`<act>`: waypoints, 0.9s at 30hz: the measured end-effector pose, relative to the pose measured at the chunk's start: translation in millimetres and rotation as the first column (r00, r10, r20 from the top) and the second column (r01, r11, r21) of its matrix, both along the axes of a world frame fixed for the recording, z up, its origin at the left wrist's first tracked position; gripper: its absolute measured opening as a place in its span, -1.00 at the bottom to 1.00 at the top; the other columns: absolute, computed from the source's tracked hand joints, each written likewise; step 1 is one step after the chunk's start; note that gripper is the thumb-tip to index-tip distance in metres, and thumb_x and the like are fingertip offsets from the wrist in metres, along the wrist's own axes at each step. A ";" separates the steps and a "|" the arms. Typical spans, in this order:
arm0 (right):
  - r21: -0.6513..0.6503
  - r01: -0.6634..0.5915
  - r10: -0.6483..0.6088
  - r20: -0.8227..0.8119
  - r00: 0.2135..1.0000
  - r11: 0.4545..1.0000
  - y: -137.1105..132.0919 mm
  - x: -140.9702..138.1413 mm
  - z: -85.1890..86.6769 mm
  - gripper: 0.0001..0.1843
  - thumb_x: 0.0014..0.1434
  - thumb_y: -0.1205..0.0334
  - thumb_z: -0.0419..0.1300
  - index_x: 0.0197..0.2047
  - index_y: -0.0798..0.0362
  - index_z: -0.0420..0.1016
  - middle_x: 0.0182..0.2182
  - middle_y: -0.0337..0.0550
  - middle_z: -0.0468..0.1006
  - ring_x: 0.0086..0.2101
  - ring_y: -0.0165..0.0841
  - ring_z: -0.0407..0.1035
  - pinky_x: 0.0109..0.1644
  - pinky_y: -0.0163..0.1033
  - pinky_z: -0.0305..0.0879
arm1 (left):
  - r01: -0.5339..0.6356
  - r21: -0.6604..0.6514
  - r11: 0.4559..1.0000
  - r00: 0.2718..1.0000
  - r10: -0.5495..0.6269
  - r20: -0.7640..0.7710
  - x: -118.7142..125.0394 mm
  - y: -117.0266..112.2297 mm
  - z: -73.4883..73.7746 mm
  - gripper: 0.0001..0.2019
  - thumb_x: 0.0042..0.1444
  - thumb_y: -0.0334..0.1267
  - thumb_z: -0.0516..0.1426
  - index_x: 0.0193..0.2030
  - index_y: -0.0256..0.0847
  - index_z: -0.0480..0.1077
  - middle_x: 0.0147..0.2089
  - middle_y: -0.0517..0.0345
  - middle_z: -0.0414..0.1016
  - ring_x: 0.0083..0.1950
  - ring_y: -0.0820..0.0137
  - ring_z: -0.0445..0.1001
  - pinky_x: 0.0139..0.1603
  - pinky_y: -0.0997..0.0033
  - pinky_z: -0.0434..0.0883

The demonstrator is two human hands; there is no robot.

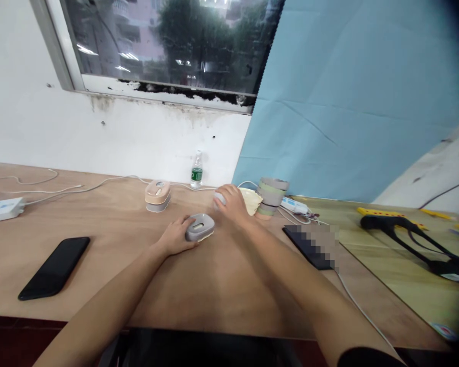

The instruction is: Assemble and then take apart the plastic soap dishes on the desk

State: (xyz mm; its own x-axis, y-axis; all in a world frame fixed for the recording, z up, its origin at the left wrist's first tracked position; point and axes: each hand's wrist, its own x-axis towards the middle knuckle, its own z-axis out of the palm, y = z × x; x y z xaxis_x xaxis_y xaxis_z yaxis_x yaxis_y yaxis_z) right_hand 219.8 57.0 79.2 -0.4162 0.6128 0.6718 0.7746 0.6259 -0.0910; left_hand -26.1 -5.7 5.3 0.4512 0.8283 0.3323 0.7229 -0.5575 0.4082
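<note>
On the tabletop in front of me sits a grey oval lidded box [200, 227] with a slot-like recess in its top. My left hand [176, 235] grips its left side, fingers on the upper edge and thumb along the near side. Farther back, my right hand [231, 203] curls around a pale, rounded object [219, 198], mostly hidden by the fingers. Right beside that hand are a cream piece with a wavy edge [251, 200] and a stack of grey and green cups or bowls [272, 196]. To the left stands a pink-and-grey oval box [158, 195].
A clear bottle with a green label [196, 171] stands by the wall. Black phones lie at left [55, 267] and right [308, 247]. White power strips [3, 209] and cables run along the back. Black straps [409, 237] lie on the yellowish surface at right.
</note>
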 end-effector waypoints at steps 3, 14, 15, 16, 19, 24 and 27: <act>-0.089 -0.168 0.166 -0.025 0.986 0.982 -37.6 -3.6 -30.1 -0.58 0.21 0.02 0.10 0.07 0.02 0.40 -0.01 -0.01 0.45 0.05 -0.15 0.25 0.18 0.00 0.12 | 0.017 0.014 1.000 1.000 -0.017 0.017 -0.3 0.1 0.2 -0.18 -0.10 0.10 0.24 0.29 -0.15 0.14 0.30 -0.13 0.17 0.22 0.00 0.29 0.21 0.03 0.27; -0.374 -0.292 0.217 -0.230 0.949 0.880 -47.7 13.6 -81.2 -0.58 0.14 0.10 0.24 0.07 -0.01 0.44 0.10 0.02 0.41 0.09 -0.20 0.31 0.15 -0.01 0.27 | 0.039 0.135 0.990 0.987 -0.059 0.150 0.9 -6.1 11.2 -0.15 -0.01 0.02 0.21 0.35 -0.23 -0.04 0.31 -0.16 0.14 0.31 0.04 0.17 0.28 0.06 0.21; -0.376 -0.312 0.212 -0.283 0.935 0.872 -47.5 13.1 -81.3 -0.59 0.13 0.09 0.25 0.05 -0.01 0.46 0.08 0.01 0.43 0.07 -0.21 0.33 0.12 -0.03 0.30 | 0.032 0.133 0.991 0.984 -0.055 0.170 0.1 -6.7 12.2 -0.13 -0.01 0.02 0.21 0.36 -0.24 -0.06 0.31 -0.17 0.12 0.31 0.04 0.16 0.28 0.06 0.21; -0.383 -0.332 0.203 -0.339 0.919 0.862 -47.9 12.6 -81.5 -0.59 0.11 0.08 0.27 0.02 -0.01 0.48 0.07 0.00 0.44 0.05 -0.22 0.34 0.08 -0.05 0.34 | 0.029 0.128 0.991 0.980 -0.054 0.192 -0.8 -7.2 12.9 -0.12 -0.01 0.01 0.21 0.37 -0.24 -0.09 0.32 -0.17 0.11 0.31 0.04 0.16 0.28 0.06 0.21; -0.432 -0.380 0.146 -0.482 0.864 0.818 -50.3 11.4 -82.6 -0.59 0.02 0.03 0.33 -0.07 0.01 0.54 0.00 -0.01 0.49 -0.06 -0.24 0.42 -0.06 -0.13 0.41 | 0.042 0.102 0.994 0.967 -0.066 0.246 -3.2 -7.9 13.5 -0.09 -0.01 0.01 0.22 0.38 -0.22 -0.14 0.34 -0.18 0.07 0.31 0.03 0.17 0.28 0.04 0.22; -0.498 -0.345 0.018 -0.551 0.834 0.795 -51.7 11.0 -82.7 -0.56 -0.03 -0.02 0.34 -0.14 0.08 0.55 -0.20 -0.06 0.58 -0.30 -0.31 0.46 -0.18 -0.17 0.41 | 0.079 0.089 0.993 0.951 -0.102 0.292 -4.8 -7.4 13.3 -0.09 -0.02 -0.02 0.24 0.38 -0.20 -0.13 0.33 -0.18 0.08 0.28 0.01 0.21 0.22 0.03 0.28; -0.479 -0.283 -0.053 -0.575 0.816 0.831 -53.0 10.2 -81.1 -0.56 0.03 -0.03 0.28 -0.11 0.10 0.50 -0.31 -0.10 0.58 -0.37 -0.33 0.44 -0.24 -0.19 0.40 | 0.099 0.070 0.993 0.945 -0.116 0.305 -6.1 -7.0 13.4 -0.08 -0.02 -0.04 0.24 0.39 -0.18 -0.16 0.34 -0.20 0.06 0.21 0.04 0.31 0.16 0.04 0.34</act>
